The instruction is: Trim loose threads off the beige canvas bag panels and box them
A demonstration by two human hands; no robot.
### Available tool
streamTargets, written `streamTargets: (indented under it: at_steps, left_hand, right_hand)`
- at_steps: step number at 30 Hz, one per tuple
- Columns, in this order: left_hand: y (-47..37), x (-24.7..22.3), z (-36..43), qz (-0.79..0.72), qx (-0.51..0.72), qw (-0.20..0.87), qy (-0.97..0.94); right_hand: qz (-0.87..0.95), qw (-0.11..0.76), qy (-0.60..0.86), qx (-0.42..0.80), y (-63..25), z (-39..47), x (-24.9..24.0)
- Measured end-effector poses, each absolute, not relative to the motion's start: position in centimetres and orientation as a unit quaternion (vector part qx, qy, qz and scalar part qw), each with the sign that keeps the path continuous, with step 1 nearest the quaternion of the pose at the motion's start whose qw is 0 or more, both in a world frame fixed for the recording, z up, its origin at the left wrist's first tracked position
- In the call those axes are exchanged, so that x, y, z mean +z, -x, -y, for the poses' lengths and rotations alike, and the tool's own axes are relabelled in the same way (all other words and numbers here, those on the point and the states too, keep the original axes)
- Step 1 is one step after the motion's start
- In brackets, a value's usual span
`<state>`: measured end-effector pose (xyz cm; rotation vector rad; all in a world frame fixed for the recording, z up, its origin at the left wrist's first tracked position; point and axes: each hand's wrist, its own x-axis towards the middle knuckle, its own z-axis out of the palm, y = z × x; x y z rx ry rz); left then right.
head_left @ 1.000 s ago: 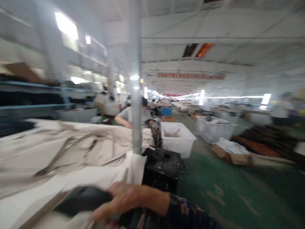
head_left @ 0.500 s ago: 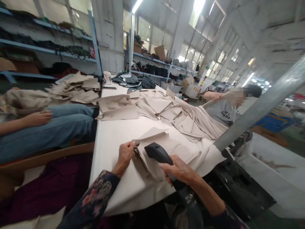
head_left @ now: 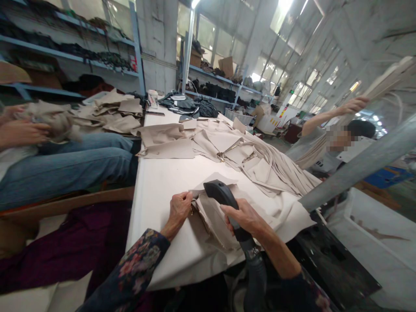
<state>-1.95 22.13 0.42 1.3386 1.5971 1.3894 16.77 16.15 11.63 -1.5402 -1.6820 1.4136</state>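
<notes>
My right hand (head_left: pixel 247 216) wraps round the black curved handle of a vacuum-type hose (head_left: pixel 224 195), whose ribbed lower part runs down toward the table's front edge. Its tip lies over a folded beige fabric piece (head_left: pixel 211 212). At the piece's upper left corner, my left hand (head_left: pixel 180 210) pinches the cloth between thumb and fingers. A small metallic bit, perhaps a zipper, shows beside those fingertips. The hose handle hides part of the fabric.
More beige pieces (head_left: pixel 169 143) and long strips (head_left: pixel 279 164) cover the white table's (head_left: pixel 156 182) far side. A metal pole (head_left: pixel 354 164) slants across the right. One co-worker's jeans (head_left: pixel 71 164) are at left; another co-worker's arm (head_left: pixel 328 115) lifts strips. A cardboard box (head_left: pixel 110 197) holds purple cloth.
The hose tip has moved toward the fabric's far edge, while my left hand keeps its pinch. The right co-worker has raised a bundle of strips; the left co-worker now handles cloth. My view has shifted left.
</notes>
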Motion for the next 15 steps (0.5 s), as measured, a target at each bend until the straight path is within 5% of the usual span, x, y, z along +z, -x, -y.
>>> streamTargets:
  at_steps: [6, 15]
  left_hand:
    - [1.9, 0.3, -22.2, -0.592, 0.53, 0.327, -0.512]
    - [1.4, 0.5, -21.6, -0.573, 0.499, 0.351, -0.547]
  right_hand:
    - [0.597, 0.176, 0.546, 0.561, -17.1, -14.5, 10.5]
    - [0.584, 0.219, 0.543, 0.563, -16.1, -16.8, 9.2]
